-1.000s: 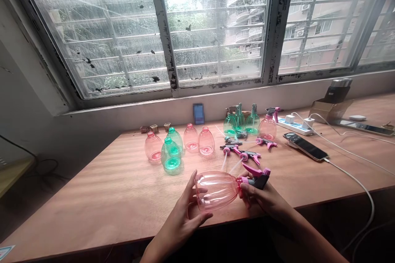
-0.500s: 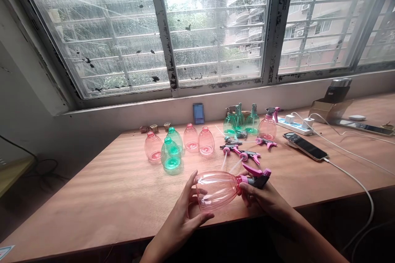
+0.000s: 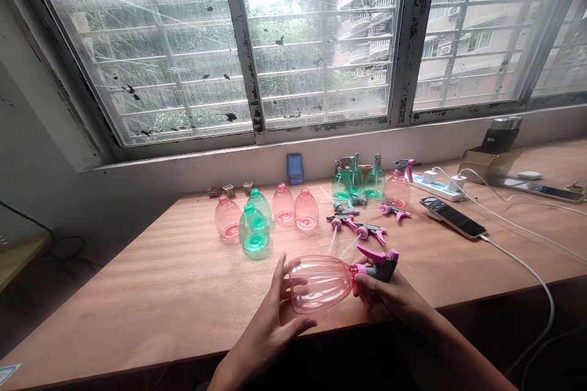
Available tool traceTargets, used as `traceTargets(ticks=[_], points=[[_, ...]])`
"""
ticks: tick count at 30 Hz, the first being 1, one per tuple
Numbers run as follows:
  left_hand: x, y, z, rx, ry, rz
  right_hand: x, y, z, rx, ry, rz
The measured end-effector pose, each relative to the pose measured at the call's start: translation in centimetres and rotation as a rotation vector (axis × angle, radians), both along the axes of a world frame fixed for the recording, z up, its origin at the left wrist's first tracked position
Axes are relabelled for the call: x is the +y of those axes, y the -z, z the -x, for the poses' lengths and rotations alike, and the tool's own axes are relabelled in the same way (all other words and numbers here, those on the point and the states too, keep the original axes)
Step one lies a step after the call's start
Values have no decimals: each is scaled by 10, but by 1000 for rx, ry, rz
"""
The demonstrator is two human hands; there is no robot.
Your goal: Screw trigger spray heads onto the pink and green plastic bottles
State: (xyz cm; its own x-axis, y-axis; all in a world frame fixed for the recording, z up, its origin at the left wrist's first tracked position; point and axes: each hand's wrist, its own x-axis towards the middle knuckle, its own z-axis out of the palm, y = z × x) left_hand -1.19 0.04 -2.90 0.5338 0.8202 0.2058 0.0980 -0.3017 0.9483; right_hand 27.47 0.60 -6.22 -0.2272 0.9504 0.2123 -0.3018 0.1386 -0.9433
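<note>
A clear pink spray bottle (image 3: 318,284) lies on its side in the air above the table's front edge, its base to the left. My left hand (image 3: 279,311) cups the base, fingers behind it and thumb below. At the neck, my right hand (image 3: 385,293) pinches the collar under the pink and black trigger head (image 3: 378,263), which sits on the bottle. Just beyond lie loose pink and black spray heads (image 3: 373,232) with thin tubes. Pink bottles (image 3: 306,211) and green bottles (image 3: 254,232) without heads stand further left.
Green spray bottles (image 3: 375,180) and a pink one (image 3: 397,188) with heads stand at the back. A phone (image 3: 454,217) on a cable, a white power strip (image 3: 438,186) and a cardboard box (image 3: 488,165) are on the right. Another phone (image 3: 295,169) leans on the wall.
The pink spray bottle has shifted very slightly left, with both hands still around it. The things on the table have stayed where they were.
</note>
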Motion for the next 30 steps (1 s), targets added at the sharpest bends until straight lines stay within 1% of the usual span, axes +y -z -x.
traceTargets(ticks=[3, 8, 12, 15, 18, 23, 27, 30], points=[[0, -1, 1, 23, 1, 16, 0, -1, 0, -8, 12, -3], [0, -3, 0, 46, -55, -52, -1, -7, 0, -57, 43, -3], [-1, -3, -1, 43, -44, -21, -3, -14, 1, -116, 55, -3], [-2, -3, 0, 12, -32, 11, -4, -17, 3, -113, 56, 4], [-1, -3, 1, 15, -23, 36, -5, -17, 3, -123, 52, 0], [0, -1, 3, 50, -32, -13, -5, -13, 3, -68, 74, 25], [0, 1, 2, 61, -22, -59, -6, -17, 3, -82, 53, 35], [-1, 0, 1, 44, -28, -22, -6, -21, 5, -94, 50, 34]])
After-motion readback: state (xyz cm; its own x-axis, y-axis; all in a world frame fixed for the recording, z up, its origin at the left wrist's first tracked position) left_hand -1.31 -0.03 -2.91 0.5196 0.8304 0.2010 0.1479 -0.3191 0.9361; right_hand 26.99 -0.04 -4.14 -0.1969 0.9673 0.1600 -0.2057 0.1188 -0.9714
